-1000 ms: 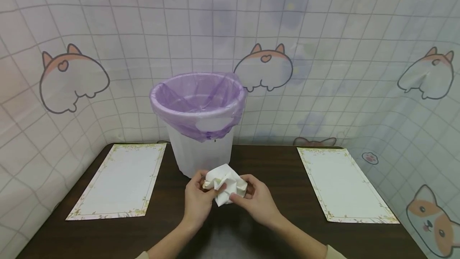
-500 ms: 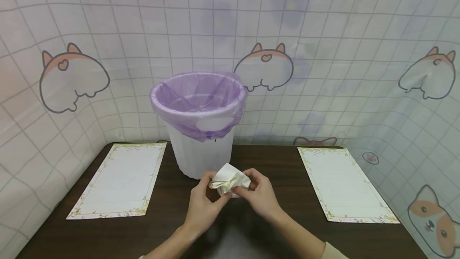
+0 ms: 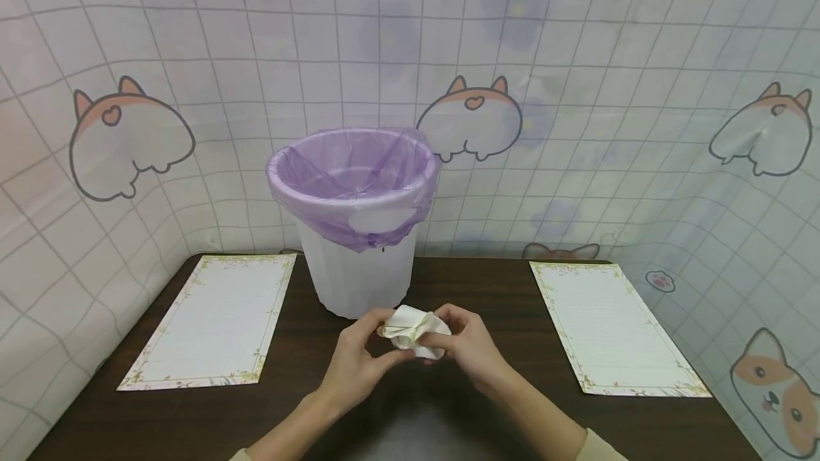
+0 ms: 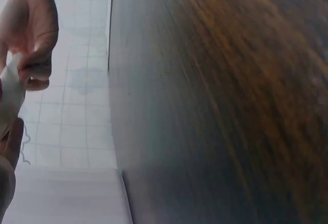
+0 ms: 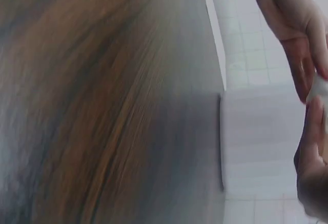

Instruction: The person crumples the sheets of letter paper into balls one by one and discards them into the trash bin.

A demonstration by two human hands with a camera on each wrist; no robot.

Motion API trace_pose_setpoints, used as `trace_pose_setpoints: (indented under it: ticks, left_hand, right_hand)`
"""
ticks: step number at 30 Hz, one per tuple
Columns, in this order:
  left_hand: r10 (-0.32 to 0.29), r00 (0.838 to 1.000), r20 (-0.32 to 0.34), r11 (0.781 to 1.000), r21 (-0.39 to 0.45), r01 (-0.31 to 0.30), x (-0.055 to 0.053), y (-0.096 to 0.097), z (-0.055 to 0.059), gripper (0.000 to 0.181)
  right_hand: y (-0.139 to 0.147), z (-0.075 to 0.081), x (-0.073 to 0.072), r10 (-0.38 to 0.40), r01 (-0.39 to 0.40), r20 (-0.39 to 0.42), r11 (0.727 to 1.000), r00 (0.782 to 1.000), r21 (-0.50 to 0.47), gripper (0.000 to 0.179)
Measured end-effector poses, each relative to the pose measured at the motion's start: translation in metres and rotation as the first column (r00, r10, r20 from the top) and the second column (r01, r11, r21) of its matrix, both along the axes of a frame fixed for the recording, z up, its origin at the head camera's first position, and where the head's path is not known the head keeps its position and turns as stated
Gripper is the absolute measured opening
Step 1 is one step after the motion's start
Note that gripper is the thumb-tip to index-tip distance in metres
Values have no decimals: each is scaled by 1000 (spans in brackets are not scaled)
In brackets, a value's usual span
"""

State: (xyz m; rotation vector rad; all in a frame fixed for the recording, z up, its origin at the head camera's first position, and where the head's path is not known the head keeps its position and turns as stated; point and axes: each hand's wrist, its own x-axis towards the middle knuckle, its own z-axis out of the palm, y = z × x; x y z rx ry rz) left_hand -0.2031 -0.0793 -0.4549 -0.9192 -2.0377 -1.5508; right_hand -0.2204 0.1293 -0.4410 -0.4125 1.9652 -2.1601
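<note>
A crumpled ball of white paper (image 3: pixel 406 326) with a yellowish printed edge is held between both hands above the table, in front of the bin. My left hand (image 3: pixel 355 361) pinches its left side, thumb below and fingers at the top. From the right, my right hand (image 3: pixel 474 351) grips it with the thumb (image 3: pixel 435 340) pressed on the near face; the other fingers are partly behind the paper. Both wrist views catch only part of the paper (image 4: pixel 11 93) at the frame's edge, between the fingers of the two hands.
Behind the hands stands a white bin (image 3: pixel 359 276) lined with a purple bag (image 3: pixel 378 223). Flat sheets with floral borders lie on the dark wooden table (image 3: pixel 474 283): a left sheet (image 3: pixel 214 322) and a right sheet (image 3: pixel 618 329). A gridded curtain (image 3: pixel 608 34) surrounds the table.
The paper has become smaller and more compact and has shifted slightly right. Both hands have turned it and changed their hold; the left hand has moved a little to the right.
</note>
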Motion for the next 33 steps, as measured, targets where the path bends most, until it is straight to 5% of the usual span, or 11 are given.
trace_pose_setpoints:
  ticks: [6, 10, 21, 26, 33]
  left_hand:
    - [-126, 984, 126, 991, 64, 119, -2, -4, 0, 50]
    - [-182, 967, 178, 981, 106, 165, -2, -4, 2, 51]
    - [-200, 907, 371, 972, 191, 136, -3, -2, 8, 58]
    - [-198, 857, 476, 968, 231, 95, -3, 0, 10, 58]
    - [-157, 798, 581, 964, 267, -6, -3, 4, 9, 46]
  right_hand:
    - [9, -6, -3, 183, -183, -9, 980, 983, -74, 25]
    - [13, -8, -5, 222, -226, -43, 962, 974, -151, 27]
    - [3, -8, -3, 24, -39, -131, 993, 991, -114, 19]
    - [0, -6, -2, -43, 25, -223, 996, 974, -85, 22]
    - [-2, -7, -1, -36, 25, -295, 999, 955, -41, 14]
